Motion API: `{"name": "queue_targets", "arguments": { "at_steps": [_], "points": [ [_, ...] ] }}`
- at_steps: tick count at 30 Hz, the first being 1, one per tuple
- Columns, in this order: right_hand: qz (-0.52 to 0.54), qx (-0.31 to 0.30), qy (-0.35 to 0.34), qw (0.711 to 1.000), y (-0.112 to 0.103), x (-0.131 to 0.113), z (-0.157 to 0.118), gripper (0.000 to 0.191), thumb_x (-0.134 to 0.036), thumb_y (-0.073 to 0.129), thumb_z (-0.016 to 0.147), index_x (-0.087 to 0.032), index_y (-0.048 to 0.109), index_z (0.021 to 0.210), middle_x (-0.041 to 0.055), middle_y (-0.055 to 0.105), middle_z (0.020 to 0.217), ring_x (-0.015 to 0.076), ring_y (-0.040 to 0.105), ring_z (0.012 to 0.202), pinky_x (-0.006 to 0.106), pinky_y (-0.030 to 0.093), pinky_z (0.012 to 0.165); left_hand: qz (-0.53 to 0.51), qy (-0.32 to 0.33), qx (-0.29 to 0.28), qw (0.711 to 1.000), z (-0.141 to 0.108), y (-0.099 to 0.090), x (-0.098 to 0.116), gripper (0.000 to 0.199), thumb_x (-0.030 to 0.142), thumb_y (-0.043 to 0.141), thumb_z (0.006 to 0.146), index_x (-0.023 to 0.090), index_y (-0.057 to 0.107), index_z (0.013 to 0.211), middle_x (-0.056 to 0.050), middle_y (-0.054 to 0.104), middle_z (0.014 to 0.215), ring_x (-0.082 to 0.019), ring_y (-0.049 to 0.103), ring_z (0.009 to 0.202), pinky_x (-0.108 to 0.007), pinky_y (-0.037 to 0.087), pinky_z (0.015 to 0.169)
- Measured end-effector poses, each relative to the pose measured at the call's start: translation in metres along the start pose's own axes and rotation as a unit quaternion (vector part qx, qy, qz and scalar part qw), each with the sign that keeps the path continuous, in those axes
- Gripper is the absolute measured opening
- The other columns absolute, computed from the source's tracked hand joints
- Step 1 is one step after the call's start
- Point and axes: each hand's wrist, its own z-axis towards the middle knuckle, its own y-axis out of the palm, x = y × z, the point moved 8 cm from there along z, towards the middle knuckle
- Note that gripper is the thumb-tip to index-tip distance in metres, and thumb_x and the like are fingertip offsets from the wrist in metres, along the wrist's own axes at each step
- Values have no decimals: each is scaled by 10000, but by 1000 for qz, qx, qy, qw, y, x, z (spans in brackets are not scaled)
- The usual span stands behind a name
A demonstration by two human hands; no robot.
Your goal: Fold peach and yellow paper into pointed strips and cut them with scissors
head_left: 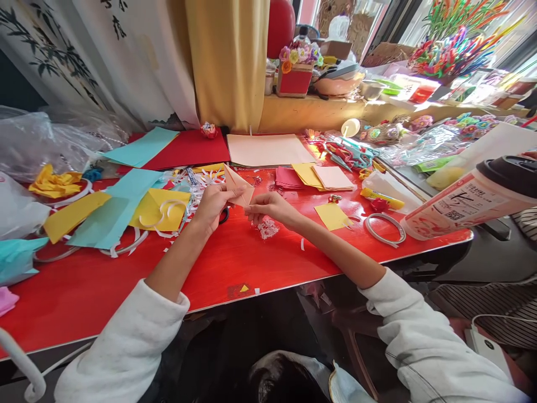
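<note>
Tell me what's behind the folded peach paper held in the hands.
Past the folded peach paper show white paper strips to its left, red tabletop and, farther back, large peach sheets. Whatever the paper itself covers can't be seen.

At the near side of a red table (201, 274), a thick white left sleeve (121, 347) and matching right sleeve (428, 341), softly creased, bunch well short of the bare left hand (213, 206) and right hand (272, 209). Below the table's edge, pale blue, tan-edged cloth (348, 386) shows.
</note>
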Motion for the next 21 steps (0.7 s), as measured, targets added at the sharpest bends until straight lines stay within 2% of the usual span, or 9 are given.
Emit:
{"name": "queue_targets", "arguments": {
  "at_steps": [3, 5, 9, 12, 14, 18, 21],
  "points": [
    [-17, -27, 23, 999, -2, 2, -1, 320, -428, 605, 724, -116, 611, 795, 56, 641, 829, 66, 582, 584, 186, 478, 537, 9, -7, 11, 1000, 0, -3, -1, 209, 263, 740, 538, 115, 661, 663, -13, 611, 607, -71, 454, 509, -194, 282, 461],
    [-11, 2, 13, 1000, -10, -1, -2, 344, -458, 558, 753, -125, 598, 827, 59, 630, 866, 66, 581, 579, 193, 483, 526, 16, -16, -8, 1000, 0, 0, -3, 226, 265, 743, 533, 116, 669, 685, -16, 620, 615, -79, 472, 516, -201, 295, 474],
    [-24, 76, -47, 996, -22, -10, -3, 329, -445, 510, 791, -124, 569, 753, 35, 613, 722, 64, 552, 552, 196, 477, 533, 16, -29, -64, 997, -1, 8, -9, 280, 292, 742, 541, 120, 677, 752, -35, 644, 677, -123, 538, 582, -229, 351, 539],
    [-90, 122, -96, 984, -25, -16, -5, 344, -443, 499, 799, -128, 546, 670, 14, 587, 632, 50, 517, 510, 175, 442, 504, 37, -13, -64, 997, 0, 7, -9, 271, 304, 729, 566, 124, 679, 763, -34, 646, 703, -111, 523, 580, -233, 361, 566],
    [-98, 146, -104, 979, -28, -16, -5, 355, -460, 492, 796, -132, 532, 668, 8, 579, 622, 50, 514, 497, 174, 434, 486, 51, 1, -62, 997, 0, 7, -8, 273, 311, 722, 580, 129, 677, 778, -29, 645, 722, -101, 511, 582, -232, 368, 585],
    [-78, 106, -71, 989, -27, -9, -1, 360, -469, 500, 785, -125, 540, 687, 20, 594, 645, 61, 543, 511, 193, 465, 512, 38, 5, -86, 996, -5, 15, -2, 332, 341, 724, 584, 142, 656, 841, -19, 641, 751, -118, 540, 645, -233, 389, 618],
    [-67, 66, -56, 994, -24, -9, 0, 354, -460, 524, 774, -123, 541, 668, 18, 580, 622, 70, 551, 522, 201, 477, 522, 2, -2, -55, 998, -7, 13, 2, 323, 342, 739, 563, 131, 640, 788, -10, 627, 700, -122, 549, 643, -232, 407, 619]
  ]
}}
